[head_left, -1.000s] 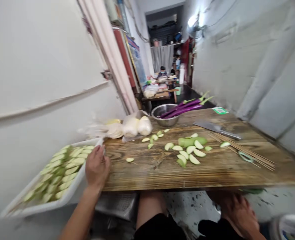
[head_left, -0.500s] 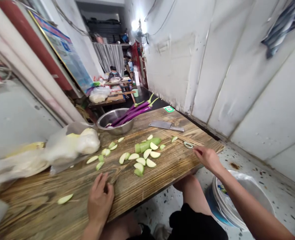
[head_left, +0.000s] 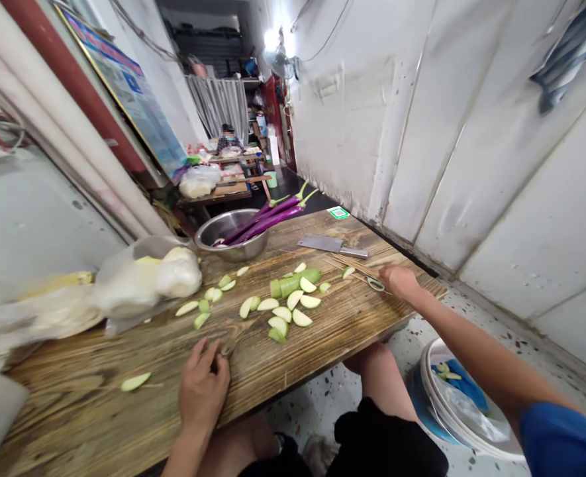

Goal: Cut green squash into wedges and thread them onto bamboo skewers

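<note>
My left hand lies flat on the wooden table near its front edge, fingers stretched out and holding nothing. A thin stick lies just past its fingertips. My right hand reaches to the table's right end. Its fingers curl down onto a bundle of bamboo skewers, beside a small green ring. Pale green vegetable slices and an uncut green stub lie between my hands.
A cleaver lies behind the skewers. A steel bowl holds long purple eggplants. A plastic bag of white lumps sits at the left. A lined bucket stands on the floor at the right. A person sits far back.
The view swung right from the white tray of slices to the table. My left hand left the tray and settled flat on the wood. My right hand rose from my knee to the skewers.
</note>
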The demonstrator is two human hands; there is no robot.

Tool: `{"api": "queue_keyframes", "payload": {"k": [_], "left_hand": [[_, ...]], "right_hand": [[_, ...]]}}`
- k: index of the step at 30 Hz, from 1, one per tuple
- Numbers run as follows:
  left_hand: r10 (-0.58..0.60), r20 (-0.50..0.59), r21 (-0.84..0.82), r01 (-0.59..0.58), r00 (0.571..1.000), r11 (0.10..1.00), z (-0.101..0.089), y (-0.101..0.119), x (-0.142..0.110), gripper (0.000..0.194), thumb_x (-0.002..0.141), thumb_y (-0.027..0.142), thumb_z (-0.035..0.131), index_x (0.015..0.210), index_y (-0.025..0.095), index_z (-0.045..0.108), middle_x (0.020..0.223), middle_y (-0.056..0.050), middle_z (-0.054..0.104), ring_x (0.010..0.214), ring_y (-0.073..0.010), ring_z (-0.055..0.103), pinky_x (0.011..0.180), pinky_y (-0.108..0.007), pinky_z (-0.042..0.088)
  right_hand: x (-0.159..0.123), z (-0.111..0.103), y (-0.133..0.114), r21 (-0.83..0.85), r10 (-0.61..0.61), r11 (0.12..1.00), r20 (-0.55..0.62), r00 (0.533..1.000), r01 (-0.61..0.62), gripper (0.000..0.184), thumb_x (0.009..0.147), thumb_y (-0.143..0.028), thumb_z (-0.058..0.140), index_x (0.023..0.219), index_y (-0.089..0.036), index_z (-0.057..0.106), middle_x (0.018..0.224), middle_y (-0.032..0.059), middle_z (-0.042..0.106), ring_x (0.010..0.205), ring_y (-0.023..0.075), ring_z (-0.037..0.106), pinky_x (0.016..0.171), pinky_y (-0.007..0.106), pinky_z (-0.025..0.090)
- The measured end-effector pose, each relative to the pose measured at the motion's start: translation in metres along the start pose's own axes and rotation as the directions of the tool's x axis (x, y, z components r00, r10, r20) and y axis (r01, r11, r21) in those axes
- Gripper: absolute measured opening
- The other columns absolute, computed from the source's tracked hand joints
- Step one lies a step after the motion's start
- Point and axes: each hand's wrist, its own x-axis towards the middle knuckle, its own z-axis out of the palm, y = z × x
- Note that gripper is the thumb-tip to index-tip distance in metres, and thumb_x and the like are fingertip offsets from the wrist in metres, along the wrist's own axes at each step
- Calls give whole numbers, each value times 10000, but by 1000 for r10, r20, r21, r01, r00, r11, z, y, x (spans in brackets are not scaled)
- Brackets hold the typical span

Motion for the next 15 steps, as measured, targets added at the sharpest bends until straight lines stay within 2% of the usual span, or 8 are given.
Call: {"api": "queue_keyframes", "payload": {"k": [5,9,13,15], "left_hand": [[-10,-11,-10,10,1000,1000,1,2,0,265,778,268,426,953,182,605,1144,-99,540,1050,-217,523,946,-356,400],[-43,-2,-20,43,999,999,1,3,0,274,779,266,419,961,183,605,1156,-92,532,1054,-205,519,954,-343,393],[-73,24,-22,73,997,997,1,5,0,283,780,242,412,980,183,603,1167,-86,529,1077,-195,502,958,-336,386],[-86,39,-23,87,996,996,2,5,-1,292,778,233,413,997,179,600,1169,-87,530,1083,-196,497,956,-338,388]], "right_hand": [[5,-5,-2,24,54,998,-26,998,-54,279,847,-260,416,777,-90,626,823,156,640,790,233,605,654,280,412],[6,-8,0,108,95,990,-77,992,-87,260,826,-244,432,728,-91,619,791,160,644,764,235,610,634,281,410],[-1,-6,1,263,125,962,-156,980,-81,227,825,-233,417,776,-109,601,796,136,643,738,206,600,641,278,417],[-11,-3,-4,425,150,903,-189,970,-56,216,826,-251,406,832,-128,584,735,86,640,650,160,585,597,246,422]]}}
